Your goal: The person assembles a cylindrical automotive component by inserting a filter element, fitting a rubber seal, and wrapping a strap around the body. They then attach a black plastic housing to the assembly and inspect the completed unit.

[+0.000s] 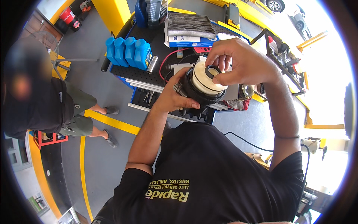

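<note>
My left hand (174, 93) is wrapped round a black cylindrical housing (207, 98) with a ribbed collar, held up in front of my chest. Out of its top rises a cream-coloured round filter-like piece (201, 80) with a thin dark line around it. On that piece's upper face sits a black ring (213, 71). From above, my right hand (236, 63) closes thumb and fingers on the ring, its other fingers curled. The underside of the housing is mostly hidden by my left hand.
A tool cart (158, 67) stands beyond my hands, carrying blue bottles (128, 53), a metal cylinder (152, 64) and a pleated filter (190, 25). Its drawer (143, 97) is pulled out. At left stands another person (37, 97); a dark rack (281, 56) is at right.
</note>
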Action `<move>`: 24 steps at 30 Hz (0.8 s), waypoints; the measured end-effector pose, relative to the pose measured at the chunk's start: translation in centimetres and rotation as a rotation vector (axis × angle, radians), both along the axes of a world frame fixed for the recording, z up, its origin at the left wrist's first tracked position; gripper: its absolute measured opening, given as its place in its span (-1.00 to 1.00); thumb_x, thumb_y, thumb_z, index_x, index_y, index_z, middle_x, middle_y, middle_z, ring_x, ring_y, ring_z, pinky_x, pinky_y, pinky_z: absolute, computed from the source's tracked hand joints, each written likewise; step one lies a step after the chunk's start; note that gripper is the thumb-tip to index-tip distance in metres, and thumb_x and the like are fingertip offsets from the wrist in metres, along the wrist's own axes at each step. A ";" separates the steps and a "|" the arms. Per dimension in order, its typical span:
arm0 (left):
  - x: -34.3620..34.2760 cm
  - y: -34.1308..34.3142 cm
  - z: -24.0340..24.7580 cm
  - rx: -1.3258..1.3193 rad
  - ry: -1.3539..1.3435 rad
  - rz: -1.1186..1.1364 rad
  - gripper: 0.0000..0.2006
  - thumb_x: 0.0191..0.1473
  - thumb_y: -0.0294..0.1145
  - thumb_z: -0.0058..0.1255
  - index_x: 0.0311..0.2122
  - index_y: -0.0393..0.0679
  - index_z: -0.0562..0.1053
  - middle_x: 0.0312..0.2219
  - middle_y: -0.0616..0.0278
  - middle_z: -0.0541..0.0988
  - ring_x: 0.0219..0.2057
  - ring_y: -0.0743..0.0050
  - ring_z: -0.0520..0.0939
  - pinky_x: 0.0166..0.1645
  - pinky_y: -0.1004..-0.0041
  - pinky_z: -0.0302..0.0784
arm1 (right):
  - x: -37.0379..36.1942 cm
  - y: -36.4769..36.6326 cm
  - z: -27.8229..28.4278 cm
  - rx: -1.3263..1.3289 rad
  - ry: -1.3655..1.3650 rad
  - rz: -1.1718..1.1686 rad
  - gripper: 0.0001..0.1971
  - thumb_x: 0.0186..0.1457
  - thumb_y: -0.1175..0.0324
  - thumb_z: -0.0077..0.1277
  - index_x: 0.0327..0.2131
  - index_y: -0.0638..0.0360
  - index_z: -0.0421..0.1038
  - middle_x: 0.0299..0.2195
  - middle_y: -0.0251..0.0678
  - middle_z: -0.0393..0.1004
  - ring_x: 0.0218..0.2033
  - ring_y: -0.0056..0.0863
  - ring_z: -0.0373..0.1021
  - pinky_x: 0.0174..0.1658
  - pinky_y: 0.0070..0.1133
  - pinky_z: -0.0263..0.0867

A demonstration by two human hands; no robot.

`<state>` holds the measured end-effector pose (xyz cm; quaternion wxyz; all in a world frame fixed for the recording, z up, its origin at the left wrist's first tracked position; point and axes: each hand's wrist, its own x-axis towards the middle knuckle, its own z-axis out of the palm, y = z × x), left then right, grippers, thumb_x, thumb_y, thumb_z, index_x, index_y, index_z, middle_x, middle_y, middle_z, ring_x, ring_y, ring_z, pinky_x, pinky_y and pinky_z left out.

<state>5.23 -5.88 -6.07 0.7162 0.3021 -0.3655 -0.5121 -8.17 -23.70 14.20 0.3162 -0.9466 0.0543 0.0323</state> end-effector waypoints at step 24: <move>-0.3 0.6 0.4 0.080 0.019 -0.049 0.27 -0.58 -0.45 0.74 0.37 -0.28 0.23 0.19 0.11 0.53 0.21 0.28 0.57 0.35 0.25 0.46 | -4.3 -0.9 0.0 -0.136 -0.307 -0.022 -0.53 0.13 0.04 0.30 -0.01 0.16 0.57 -0.13 -0.21 0.60 -0.12 -0.23 0.56 -0.06 -0.37 0.50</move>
